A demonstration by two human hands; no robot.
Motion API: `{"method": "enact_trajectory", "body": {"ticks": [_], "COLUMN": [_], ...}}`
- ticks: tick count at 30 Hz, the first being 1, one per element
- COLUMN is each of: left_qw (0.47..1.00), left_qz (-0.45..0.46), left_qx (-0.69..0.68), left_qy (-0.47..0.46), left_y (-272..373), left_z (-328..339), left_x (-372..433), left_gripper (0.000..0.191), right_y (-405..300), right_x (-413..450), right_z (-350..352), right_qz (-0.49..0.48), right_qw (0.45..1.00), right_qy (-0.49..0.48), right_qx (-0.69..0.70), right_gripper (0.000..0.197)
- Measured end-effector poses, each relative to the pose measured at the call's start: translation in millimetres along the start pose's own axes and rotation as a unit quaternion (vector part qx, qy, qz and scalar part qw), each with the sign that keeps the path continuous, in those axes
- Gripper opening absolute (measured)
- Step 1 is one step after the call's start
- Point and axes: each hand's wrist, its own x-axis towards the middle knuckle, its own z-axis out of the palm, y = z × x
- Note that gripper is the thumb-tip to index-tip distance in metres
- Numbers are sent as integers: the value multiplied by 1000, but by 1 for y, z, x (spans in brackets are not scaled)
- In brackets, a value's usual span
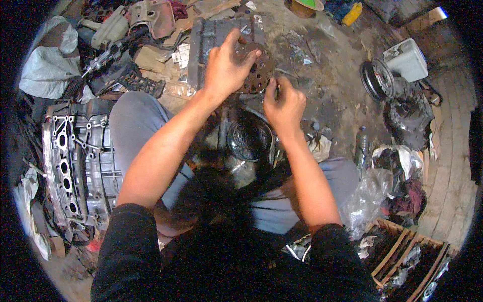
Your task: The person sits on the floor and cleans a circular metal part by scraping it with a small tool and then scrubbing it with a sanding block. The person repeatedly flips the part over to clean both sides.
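A dark, rusty metal disc with several round holes [253, 80] stands at the upper middle, before a ribbed metal plate [196, 53]. My left hand [230, 66] grips the disc at its upper left, with the thumb across its face. At the disc's lower right, my right hand [285, 98] has curled fingers; whether it holds a small part is not clear. Below both hands lies a black round part [249, 139] with a glossy face, between my legs.
An aluminium engine cylinder head [81, 162] lies at the left. Metal parts and cardboard [151, 58] crowd the upper left. On the right are a wheel-like metal ring [377, 79], a white plastic container [406, 60], a plastic bottle [362, 147] and a wooden crate [392, 255].
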Motion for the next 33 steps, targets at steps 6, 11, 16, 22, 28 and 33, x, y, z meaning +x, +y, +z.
{"method": "enact_trajectory", "body": {"ticks": [6,11,16,22,28,33], "left_qw": [999,999,998,1000,998,1000], "left_qz": [-41,27,-42,-4,-51,-16], "left_qx": [-7,18,-7,10,30,15], "left_qy": [-35,13,-43,-7,-28,-22], "left_y": [2,2,2,0,2,2], "left_z": [-3,1,-2,-1,-2,1], "left_x": [0,1,2,0,1,2], "left_gripper": [41,39,39,43,45,45], "right_y": [-1,5,-5,-13,-2,-2], "right_x": [-16,-4,-13,-19,-9,-11], "right_z": [-1,-2,-5,-4,-1,-3], "right_qz": [-4,4,8,10,10,7], "right_qw": [999,1000,1000,999,998,997], "right_qy": [-47,-9,-17,-39,-37,-44], "right_qx": [-22,-14,15,-32,-42,-56], "right_gripper": [20,20,17,19,23,23]}}
